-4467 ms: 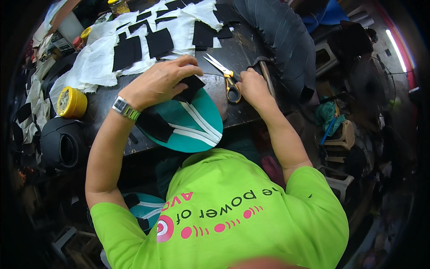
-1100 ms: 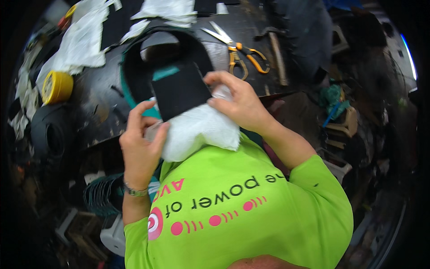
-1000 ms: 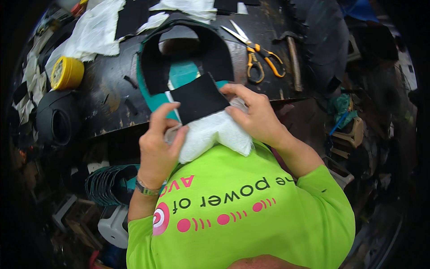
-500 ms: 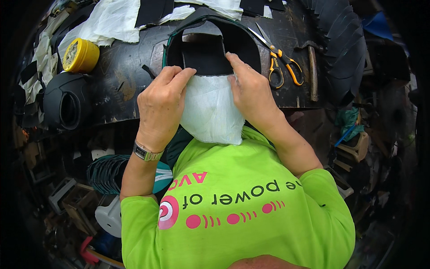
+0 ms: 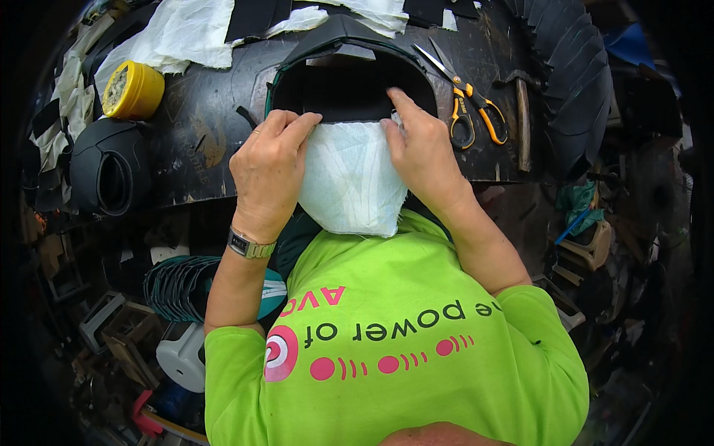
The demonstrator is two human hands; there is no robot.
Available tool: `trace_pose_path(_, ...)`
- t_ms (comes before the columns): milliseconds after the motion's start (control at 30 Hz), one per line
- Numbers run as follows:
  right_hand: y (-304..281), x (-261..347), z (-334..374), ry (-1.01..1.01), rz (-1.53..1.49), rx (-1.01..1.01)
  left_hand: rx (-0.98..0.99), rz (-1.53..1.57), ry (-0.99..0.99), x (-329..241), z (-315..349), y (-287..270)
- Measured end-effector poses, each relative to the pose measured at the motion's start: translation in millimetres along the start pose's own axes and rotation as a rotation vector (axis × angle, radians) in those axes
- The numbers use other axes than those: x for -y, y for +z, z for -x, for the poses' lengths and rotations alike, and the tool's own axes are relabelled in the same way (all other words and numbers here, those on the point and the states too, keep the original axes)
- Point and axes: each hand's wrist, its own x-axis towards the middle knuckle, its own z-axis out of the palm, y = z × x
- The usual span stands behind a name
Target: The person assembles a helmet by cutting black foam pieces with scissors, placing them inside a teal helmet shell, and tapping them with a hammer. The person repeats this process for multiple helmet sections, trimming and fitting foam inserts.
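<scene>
In front of me on the bench lies a curved black shell (image 5: pixel 387 68) with a green edge; its dark hollow faces me. A white cloth panel (image 5: pixel 351 178) hangs from its near edge over my shirt. My left hand (image 5: pixel 274 152) is closed, thumb and forefinger pinching the left corner of the panel where it meets the shell. At the right corner my right hand (image 5: pixel 425 141) grips the edge, its forefinger reaching over into the hollow and its thumb on the white cloth. What lies under the fingertips is partly hidden.
Right of the shell lie orange-handled scissors (image 5: pixel 470 104) and a hammer (image 5: pixel 523 123), beside a stack of black curved pieces (image 5: pixel 573 89). A yellow tub (image 5: pixel 134 91) and a rolled black piece (image 5: pixel 110 167) are at left. White cloth (image 5: pixel 175 37) covers the far edge.
The black flap that stood up between my hands no longer shows, and the hollow looks wider. My right hand has shifted slightly right, its forefinger still over the edge.
</scene>
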Motion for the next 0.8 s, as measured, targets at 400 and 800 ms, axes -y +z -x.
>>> trace_pose_path(400,-2.1,0.7,-1.9,0.039,-0.062,0.019,0.037,-0.004,-0.006,-0.2,2.2,0.4)
trace_pose_path(800,7.2,-1.7,4.9,-0.059,0.148,0.015,0.026,-0.241,0.096,-10.9,-0.9,2.3)
